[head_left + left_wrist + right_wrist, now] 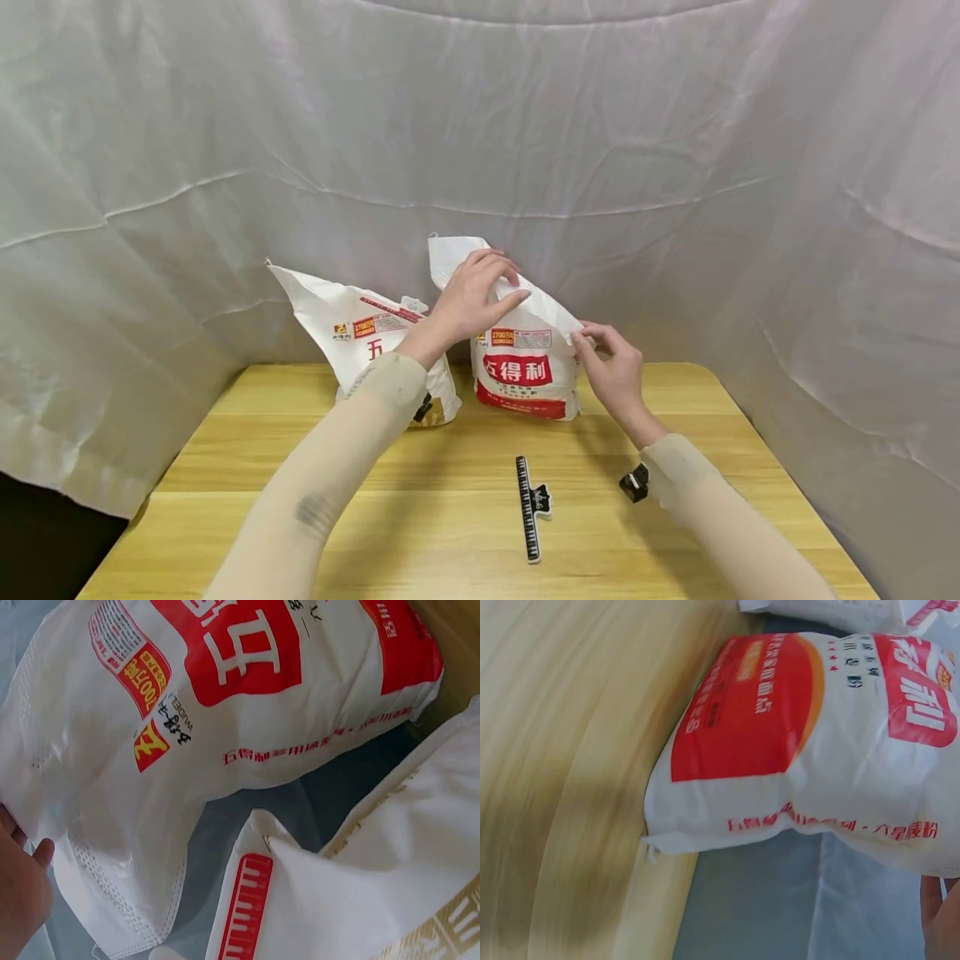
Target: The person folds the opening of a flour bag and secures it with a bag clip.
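Note:
A white and red flour bag stands at the back of the table, its top slanting down to the right. My left hand grips its upper part, fingers bent over the fold and thumb in front. At the bag's right upper corner, my right hand pinches the edge between thumb and fingers; in the right wrist view only a bit of this hand shows. Left of it leans a second flour bag, partly hidden by my left arm. A red piano-key clip lies along that bag's top.
A black and white piano-key clip lies on the wooden table in front of the bags. Grey cloth hangs close behind and at both sides. A small black wrist device sits under my right sleeve.

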A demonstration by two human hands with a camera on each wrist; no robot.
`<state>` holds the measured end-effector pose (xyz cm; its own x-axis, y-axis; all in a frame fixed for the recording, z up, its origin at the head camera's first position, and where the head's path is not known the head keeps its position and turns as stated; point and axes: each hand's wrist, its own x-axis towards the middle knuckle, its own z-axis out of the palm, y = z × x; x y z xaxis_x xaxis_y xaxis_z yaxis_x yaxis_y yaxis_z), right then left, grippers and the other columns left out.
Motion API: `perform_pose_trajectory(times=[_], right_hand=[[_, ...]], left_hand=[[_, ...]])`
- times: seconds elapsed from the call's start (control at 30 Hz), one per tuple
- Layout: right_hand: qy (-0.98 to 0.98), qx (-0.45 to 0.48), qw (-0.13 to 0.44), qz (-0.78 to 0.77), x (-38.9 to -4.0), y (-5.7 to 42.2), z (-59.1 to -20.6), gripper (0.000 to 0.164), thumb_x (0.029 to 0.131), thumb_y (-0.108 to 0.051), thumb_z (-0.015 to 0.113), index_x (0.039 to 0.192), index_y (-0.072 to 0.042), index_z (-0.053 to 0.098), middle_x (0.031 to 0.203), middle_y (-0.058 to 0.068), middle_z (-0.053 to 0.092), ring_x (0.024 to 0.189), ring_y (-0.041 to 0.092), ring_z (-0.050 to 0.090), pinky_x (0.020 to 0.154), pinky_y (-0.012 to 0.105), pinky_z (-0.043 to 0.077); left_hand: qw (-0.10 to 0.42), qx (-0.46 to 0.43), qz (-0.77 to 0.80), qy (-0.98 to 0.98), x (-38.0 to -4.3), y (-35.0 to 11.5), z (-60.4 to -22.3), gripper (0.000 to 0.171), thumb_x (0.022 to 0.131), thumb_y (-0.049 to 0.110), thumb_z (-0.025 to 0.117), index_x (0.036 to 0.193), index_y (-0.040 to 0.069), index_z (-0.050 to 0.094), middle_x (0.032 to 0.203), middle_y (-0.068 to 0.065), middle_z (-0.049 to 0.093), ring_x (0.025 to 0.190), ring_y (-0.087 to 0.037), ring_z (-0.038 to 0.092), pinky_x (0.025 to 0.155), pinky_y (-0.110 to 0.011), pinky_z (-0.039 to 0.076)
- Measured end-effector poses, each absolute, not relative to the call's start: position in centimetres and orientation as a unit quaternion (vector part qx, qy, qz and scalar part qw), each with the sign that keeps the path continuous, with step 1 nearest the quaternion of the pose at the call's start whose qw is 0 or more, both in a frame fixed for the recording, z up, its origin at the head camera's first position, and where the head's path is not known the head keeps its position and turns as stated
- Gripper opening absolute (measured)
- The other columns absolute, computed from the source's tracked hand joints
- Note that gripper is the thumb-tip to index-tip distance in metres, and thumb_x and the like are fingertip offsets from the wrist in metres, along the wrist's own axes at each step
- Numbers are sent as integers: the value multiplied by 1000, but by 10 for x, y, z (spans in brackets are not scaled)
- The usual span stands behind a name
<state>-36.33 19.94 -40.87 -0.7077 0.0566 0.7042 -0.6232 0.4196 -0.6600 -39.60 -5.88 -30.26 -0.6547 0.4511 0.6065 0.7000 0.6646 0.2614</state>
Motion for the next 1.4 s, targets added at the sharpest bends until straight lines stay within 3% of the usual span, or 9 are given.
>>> perform_pose_trajectory(times=[0.3,0.73,1.13,1.4], right_hand=[[-758,129,288,571,-363,193,-406,24,96,-22,77,109,-3,71,118,10,74,84,9,66,70,15,58],[-748,121,286,586,-365,190,-408,33,96,-22,77,122,-4,67,121,14,72,102,14,68,74,17,59],[-760,114,285,573,-367,190,-409,26,98,-18,75,122,-8,71,121,9,74,100,13,69,77,14,57],[-756,114,286,577,-371,188,-409,22,99,-17,72,119,-6,72,115,11,74,94,13,69,74,24,62]], left_hand=[[269,-305,-258,-877,-397,-52,-306,20,100,31,71,105,13,66,123,-4,66,135,-27,46,118,-43,36],[281,-290,-271,-874,-399,-48,-311,31,97,26,76,122,12,66,127,-5,66,131,-26,48,116,-40,37],[323,-299,-257,-860,-401,-46,-315,17,96,22,77,109,12,71,111,-3,69,117,-26,52,101,-42,44],[326,-301,-268,-855,-403,-46,-314,12,96,21,76,103,13,71,106,-2,70,112,-26,52,97,-41,44]])
